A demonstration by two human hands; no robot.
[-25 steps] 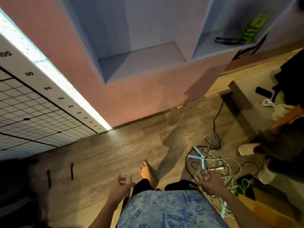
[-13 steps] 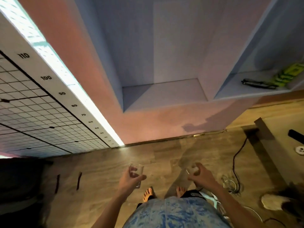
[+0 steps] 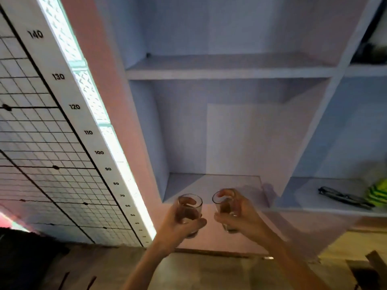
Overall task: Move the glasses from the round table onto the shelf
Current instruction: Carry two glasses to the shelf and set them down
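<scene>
Clear glasses sit upright, one gripped in each hand (image 3: 181, 221) (image 3: 240, 214), before the shelf (image 3: 211, 185)

Two bare forearms rising from bottom centre of frame, no sleeves, left hand (image 3: 178, 221), right hand (image 3: 240, 214), no rings visible

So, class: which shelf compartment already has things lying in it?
The lower right compartment: a dark tool and a green item lie there. The lower middle compartment, right in front of both held glasses, is bare.
</scene>
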